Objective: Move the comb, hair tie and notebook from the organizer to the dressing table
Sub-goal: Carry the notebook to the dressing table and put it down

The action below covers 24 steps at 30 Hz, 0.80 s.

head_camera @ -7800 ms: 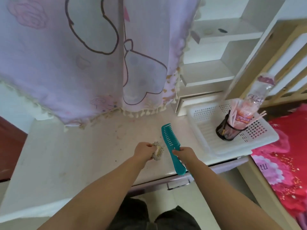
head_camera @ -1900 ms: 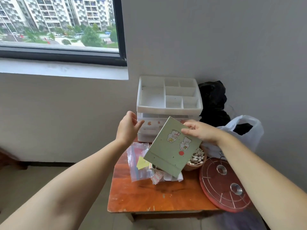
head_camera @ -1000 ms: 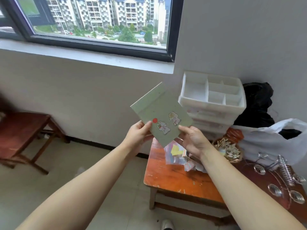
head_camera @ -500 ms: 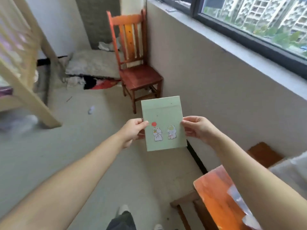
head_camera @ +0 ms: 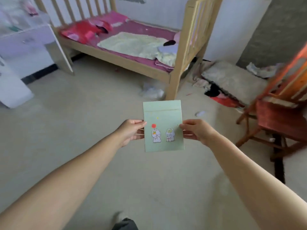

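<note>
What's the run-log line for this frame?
phase: carrying | object: pale green cardboard-covered notebook with bunny stickers, upright, in the air above the floor | left hand: gripping left edge | right hand: gripping right edge | placed: not yet

Both forearms are showing bare, no sleeves reaching into view. Left hand (head_camera: 131, 131) and right hand (head_camera: 196, 131) are wearing no rings, watch or gloves. At 6 o'clock, a dark grey trouser leg (head_camera: 125, 224) is showing, blurred.

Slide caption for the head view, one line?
Both hands, left and right, hold a green notebook above the floor, facing a cot.
</note>
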Each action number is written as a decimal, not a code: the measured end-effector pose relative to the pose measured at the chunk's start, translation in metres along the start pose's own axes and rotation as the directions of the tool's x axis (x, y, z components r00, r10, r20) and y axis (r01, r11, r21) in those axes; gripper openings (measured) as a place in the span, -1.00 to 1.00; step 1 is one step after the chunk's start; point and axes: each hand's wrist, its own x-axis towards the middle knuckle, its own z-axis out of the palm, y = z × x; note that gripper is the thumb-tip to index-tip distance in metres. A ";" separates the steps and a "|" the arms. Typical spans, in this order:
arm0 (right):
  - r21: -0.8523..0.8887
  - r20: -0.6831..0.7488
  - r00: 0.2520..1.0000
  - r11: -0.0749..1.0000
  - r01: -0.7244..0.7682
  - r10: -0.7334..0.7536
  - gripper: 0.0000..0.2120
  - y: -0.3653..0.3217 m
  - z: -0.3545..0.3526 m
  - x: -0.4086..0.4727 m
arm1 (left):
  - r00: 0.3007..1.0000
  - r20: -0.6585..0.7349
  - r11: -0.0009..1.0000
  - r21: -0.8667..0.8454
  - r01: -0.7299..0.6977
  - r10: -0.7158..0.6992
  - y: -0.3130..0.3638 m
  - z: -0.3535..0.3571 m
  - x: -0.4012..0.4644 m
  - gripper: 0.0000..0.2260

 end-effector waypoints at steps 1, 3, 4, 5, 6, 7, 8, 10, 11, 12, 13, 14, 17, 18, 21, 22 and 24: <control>-0.018 0.039 0.999 1.000 0.007 -0.006 -0.92 -0.015 0.027 0.020 | 1.000 -0.030 1.000 -0.020 -0.003 0.002 0.004 -0.032 0.001 -0.88; -0.068 0.114 0.993 0.998 0.017 -0.010 -0.92 -0.044 0.081 0.057 | 0.997 -0.078 0.999 -0.045 -0.008 0.005 0.011 -0.095 -0.001 -0.85; -0.088 0.153 0.988 0.996 0.024 -0.010 -0.93 -0.057 0.108 0.074 | 0.995 -0.100 0.998 -0.056 -0.013 0.007 0.016 -0.127 -0.002 -0.85; -0.100 0.192 0.981 0.995 0.027 -0.007 -0.93 -0.070 0.134 0.091 | 0.993 -0.122 0.998 -0.068 -0.016 0.007 0.020 -0.158 -0.003 -0.85; -0.108 0.229 0.973 0.994 0.028 -0.003 -0.93 -0.083 0.159 0.108 | 0.989 -0.148 0.997 -0.082 -0.016 0.004 0.023 -0.188 -0.003 -0.87; -0.119 0.263 0.965 0.992 0.029 0.004 -0.91 -0.094 0.184 0.123 | 0.984 -0.178 0.995 -0.097 -0.015 -0.002 0.025 -0.216 -0.004 -0.89; -0.134 0.299 0.954 0.991 0.029 0.013 -0.90 -0.105 0.208 0.138 | 0.976 -0.216 0.993 -0.116 -0.013 -0.012 0.025 -0.243 -0.004 -0.91; -0.159 0.372 0.927 0.987 0.028 0.033 -0.92 -0.125 0.255 0.166 | 0.954 -0.297 0.987 -0.163 -0.010 -0.039 0.022 -0.294 -0.003 -0.93; -0.168 0.403 0.914 0.985 0.028 0.043 -0.93 -0.133 0.277 0.181 | 0.941 -0.333 0.982 -0.187 -0.009 -0.055 0.021 -0.316 -0.001 -0.92; -0.177 0.430 0.902 0.984 0.028 0.052 -0.93 -0.141 0.298 0.196 | 0.929 -0.363 0.976 -0.216 -0.008 -0.073 0.019 -0.336 0.002 -0.91; -0.189 0.455 0.888 0.982 0.028 0.062 -0.91 -0.148 0.319 0.211 | 0.917 -0.387 0.969 -0.246 -0.007 -0.091 0.016 -0.357 0.006 -0.92; -0.203 0.479 0.875 0.979 0.029 0.073 -0.90 -0.155 0.339 0.227 | 0.907 -0.408 0.963 -0.270 -0.009 -0.106 0.014 -0.376 0.011 -0.94; -0.229 0.536 0.839 0.973 0.039 0.092 -0.88 -0.176 0.396 0.283 | 0.880 -0.460 0.951 -0.309 -0.029 -0.123 0.016 -0.436 0.038 -0.95; -0.228 0.551 0.829 0.973 0.040 0.095 -0.87 -0.185 0.413 0.304 | 0.870 -0.477 0.946 -0.320 -0.039 -0.126 0.019 -0.456 0.050 -0.95; -0.251 0.586 0.803 0.967 0.052 0.109 -0.87 -0.217 0.471 0.369 | 0.838 -0.531 0.938 -0.339 -0.074 -0.125 0.035 -0.518 0.086 -0.94; -0.258 0.597 0.793 0.965 0.050 0.119 -0.88 -0.230 0.491 0.391 | 0.826 -0.548 0.932 -0.351 -0.085 -0.131 0.041 -0.540 0.098 -0.93; -0.277 0.626 0.768 0.959 0.056 0.136 -0.88 -0.258 0.529 0.428 | 0.807 -0.574 0.929 -0.358 -0.095 -0.139 0.054 -0.583 0.119 -0.91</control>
